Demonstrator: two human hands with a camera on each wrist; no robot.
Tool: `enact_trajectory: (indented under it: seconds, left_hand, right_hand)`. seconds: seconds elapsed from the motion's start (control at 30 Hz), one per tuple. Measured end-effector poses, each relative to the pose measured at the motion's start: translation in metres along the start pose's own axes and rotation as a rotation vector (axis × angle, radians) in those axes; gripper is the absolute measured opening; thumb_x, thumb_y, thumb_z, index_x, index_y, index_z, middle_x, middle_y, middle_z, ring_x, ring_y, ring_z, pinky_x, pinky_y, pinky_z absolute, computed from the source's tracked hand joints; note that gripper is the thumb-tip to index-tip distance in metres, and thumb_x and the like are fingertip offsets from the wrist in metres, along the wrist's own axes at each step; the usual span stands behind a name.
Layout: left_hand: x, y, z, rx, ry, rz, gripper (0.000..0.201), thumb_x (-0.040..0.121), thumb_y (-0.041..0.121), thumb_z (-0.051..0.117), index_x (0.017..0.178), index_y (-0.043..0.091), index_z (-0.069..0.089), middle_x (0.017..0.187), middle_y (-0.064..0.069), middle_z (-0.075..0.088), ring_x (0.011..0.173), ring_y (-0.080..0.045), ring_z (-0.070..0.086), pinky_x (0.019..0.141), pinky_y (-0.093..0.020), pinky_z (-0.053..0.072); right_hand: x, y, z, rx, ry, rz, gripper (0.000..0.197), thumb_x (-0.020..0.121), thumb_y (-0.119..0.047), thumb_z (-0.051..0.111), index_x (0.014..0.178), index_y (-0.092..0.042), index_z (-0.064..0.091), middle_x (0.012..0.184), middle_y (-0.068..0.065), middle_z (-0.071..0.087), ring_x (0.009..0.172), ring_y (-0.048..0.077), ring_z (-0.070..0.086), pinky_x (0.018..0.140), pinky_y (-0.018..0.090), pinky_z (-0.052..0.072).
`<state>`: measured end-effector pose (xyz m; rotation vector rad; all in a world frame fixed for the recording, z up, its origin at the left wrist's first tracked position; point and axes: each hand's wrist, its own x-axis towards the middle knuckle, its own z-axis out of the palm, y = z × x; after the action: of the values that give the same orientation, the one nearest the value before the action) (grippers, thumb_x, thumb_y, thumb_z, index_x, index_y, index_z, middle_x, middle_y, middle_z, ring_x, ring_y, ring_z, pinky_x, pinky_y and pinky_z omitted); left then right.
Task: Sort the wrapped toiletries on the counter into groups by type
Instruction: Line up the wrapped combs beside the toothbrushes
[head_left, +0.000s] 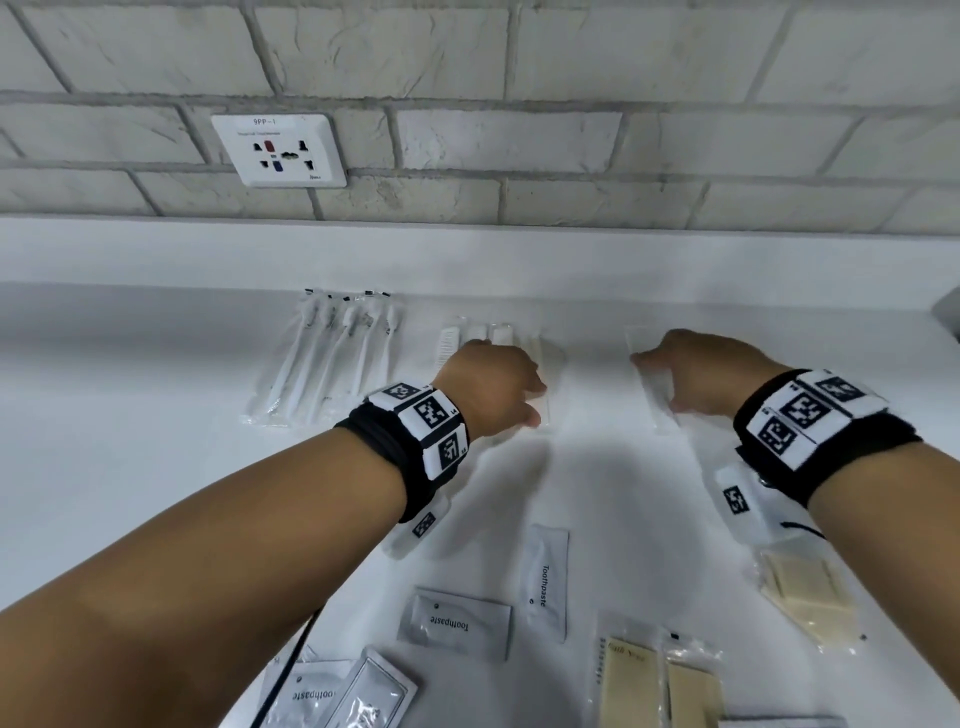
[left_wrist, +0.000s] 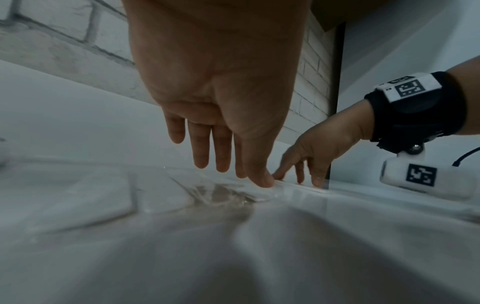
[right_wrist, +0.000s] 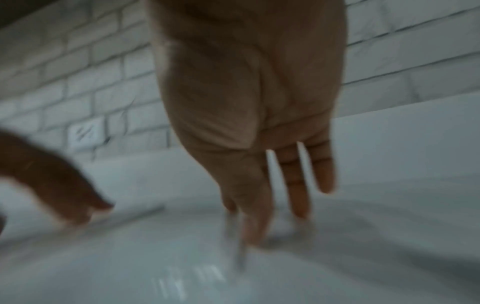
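Note:
Wrapped toothbrushes (head_left: 332, 353) lie in a row at the back left of the white counter (head_left: 130, 415). Right of them is a row of clear-wrapped white combs (head_left: 475, 335). My left hand (head_left: 537, 402) hovers over that row with straight fingers, its thumb tip (left_wrist: 262, 181) touching the rightmost comb's wrapper (head_left: 549, 364). To the right, another wrapped comb (head_left: 638, 338) lies apart from the row. My right hand (head_left: 655, 383) rests its spread fingertips (left_wrist: 278, 176) on this comb. The right wrist view is blurred.
Grey toothpaste sachets (head_left: 545, 582) (head_left: 454, 621) (head_left: 306, 691) lie near the front. Beige wrapped packets (head_left: 805, 592) (head_left: 660, 680) sit at the front right. A wall socket (head_left: 280, 150) is set in the brick wall behind the counter.

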<state>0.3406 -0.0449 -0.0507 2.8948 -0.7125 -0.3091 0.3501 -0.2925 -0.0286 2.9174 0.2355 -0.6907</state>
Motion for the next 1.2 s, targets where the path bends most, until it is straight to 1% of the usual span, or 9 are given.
enact_trajectory:
  seconds: [0.2, 0.27, 0.33, 0.47, 0.67, 0.87, 1.0, 1.13, 1.2]
  left_hand:
    - [0.003, -0.001, 0.006, -0.008, -0.008, -0.017, 0.033, 0.082, 0.043, 0.067, 0.112, 0.028, 0.068, 0.132, 0.012, 0.057, 0.124, -0.013, 0.051, 0.103, -0.027, 0.034]
    - [0.003, -0.001, 0.007, -0.021, 0.008, -0.029, 0.034, 0.082, 0.043, 0.067, 0.113, 0.029, 0.068, 0.132, 0.013, 0.058, 0.124, -0.012, 0.051, 0.103, -0.026, 0.031]
    - [0.002, 0.000, 0.007, -0.027, 0.012, -0.035, 0.038, 0.082, 0.042, 0.068, 0.118, 0.030, 0.065, 0.133, 0.013, 0.056, 0.127, -0.010, 0.048, 0.108, -0.026, 0.025]
    - [0.003, -0.001, 0.005, -0.046, -0.012, -0.039, 0.044, 0.082, 0.041, 0.068, 0.124, 0.033, 0.061, 0.135, 0.013, 0.055, 0.131, -0.006, 0.043, 0.117, -0.030, 0.007]
    - [0.003, -0.002, 0.007, -0.055, -0.032, -0.049, 0.044, 0.081, 0.043, 0.068, 0.124, 0.034, 0.061, 0.135, 0.015, 0.055, 0.131, -0.004, 0.043, 0.118, -0.033, 0.002]
    - [0.001, -0.001, 0.006, -0.056, -0.030, -0.041, 0.043, 0.082, 0.043, 0.067, 0.124, 0.034, 0.061, 0.135, 0.014, 0.055, 0.132, -0.005, 0.042, 0.118, -0.033, 0.002]
    - [0.002, -0.001, 0.004, -0.058, -0.023, -0.039, 0.043, 0.081, 0.041, 0.068, 0.123, 0.033, 0.062, 0.132, 0.013, 0.057, 0.129, -0.007, 0.046, 0.117, -0.032, 0.009]
    - [0.003, -0.002, 0.006, -0.066, -0.016, -0.043, 0.042, 0.082, 0.038, 0.068, 0.123, 0.030, 0.063, 0.129, 0.011, 0.058, 0.122, -0.012, 0.051, 0.102, -0.027, 0.039]
    - [0.004, 0.000, 0.005, -0.051, -0.007, -0.042, 0.042, 0.082, 0.038, 0.069, 0.122, 0.031, 0.063, 0.127, 0.010, 0.058, 0.119, -0.012, 0.053, 0.095, -0.025, 0.041]
  right_hand:
    - [0.008, -0.009, 0.002, 0.181, 0.075, -0.070, 0.044, 0.088, -0.009, 0.052, 0.128, -0.026, 0.057, 0.117, 0.001, 0.052, 0.109, 0.026, 0.055, 0.092, 0.032, 0.046]
    - [0.008, -0.019, -0.002, 0.265, 0.124, -0.009, 0.029, 0.087, -0.023, 0.059, 0.113, -0.013, 0.065, 0.115, 0.009, 0.062, 0.105, 0.027, 0.059, 0.088, 0.033, 0.047]
    - [0.010, -0.034, -0.001, 0.271, 0.165, 0.081, 0.038, 0.084, -0.033, 0.066, 0.109, -0.005, 0.060, 0.108, 0.012, 0.063, 0.098, 0.030, 0.060, 0.081, 0.034, 0.048]
    - [0.013, -0.064, 0.008, 0.273, 0.246, 0.192, 0.031, 0.087, -0.005, 0.046, 0.118, -0.003, 0.047, 0.107, 0.016, 0.059, 0.096, 0.034, 0.060, 0.072, 0.035, 0.044]
    - [0.017, -0.071, 0.002, 0.285, 0.300, 0.219, 0.047, 0.087, 0.001, 0.041, 0.133, -0.003, 0.035, 0.103, 0.016, 0.061, 0.088, 0.033, 0.059, 0.066, 0.035, 0.044]
    - [0.027, -0.064, 0.001, 0.788, 0.211, 0.218, 0.039, 0.081, 0.004, 0.060, 0.115, -0.014, 0.055, 0.104, 0.016, 0.066, 0.090, 0.032, 0.068, 0.083, 0.041, 0.057]
    - [0.020, -0.067, 0.005, 0.448, 0.240, 0.082, 0.051, 0.082, -0.021, 0.070, 0.131, -0.019, 0.057, 0.132, 0.003, 0.059, 0.123, 0.024, 0.053, 0.102, 0.032, 0.043]
    - [0.017, -0.076, 0.007, 0.207, 0.116, -0.043, 0.057, 0.081, -0.038, 0.070, 0.132, -0.018, 0.055, 0.138, 0.000, 0.054, 0.125, 0.024, 0.051, 0.103, 0.038, 0.042]
    - [0.018, -0.077, 0.005, 0.141, 0.105, -0.075, 0.056, 0.083, -0.039, 0.068, 0.132, -0.017, 0.054, 0.136, 0.002, 0.055, 0.122, 0.026, 0.052, 0.100, 0.039, 0.044]
